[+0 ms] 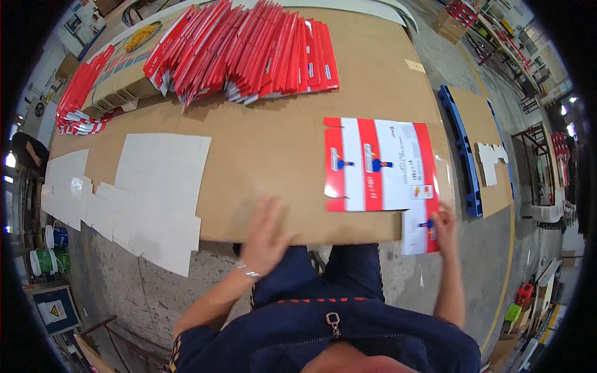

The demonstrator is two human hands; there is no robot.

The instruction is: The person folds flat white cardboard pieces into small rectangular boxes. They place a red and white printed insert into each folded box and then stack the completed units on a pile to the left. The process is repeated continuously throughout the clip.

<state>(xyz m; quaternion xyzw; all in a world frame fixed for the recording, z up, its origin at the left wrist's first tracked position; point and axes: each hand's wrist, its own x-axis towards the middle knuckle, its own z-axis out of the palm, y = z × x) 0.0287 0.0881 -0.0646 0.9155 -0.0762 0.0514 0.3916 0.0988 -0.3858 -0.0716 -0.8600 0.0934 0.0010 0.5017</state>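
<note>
A flat, unfolded carton blank (388, 160) printed in red and white with small blue figures lies at the right of the cardboard-covered table (267, 161). My right hand (444, 229) pinches the flap at its near right corner, which juts past the table's front edge. My left hand (264, 241) is at the front edge, fingers stretched out and slightly blurred, with nothing in it. It is apart from the carton blank; whether it touches the tabletop I cannot tell. To its left lie plain white blanks (163, 186), partly overlapping and hanging over the front edge.
A long leaning row of folded red cartons (249, 53) fills the far side. Beside it stand a brown box (118, 84) with a dish of yellow bands (140, 37), and more red cartons (81, 93). A blue pallet (461, 149) carrying cardboard sits on the floor at the right.
</note>
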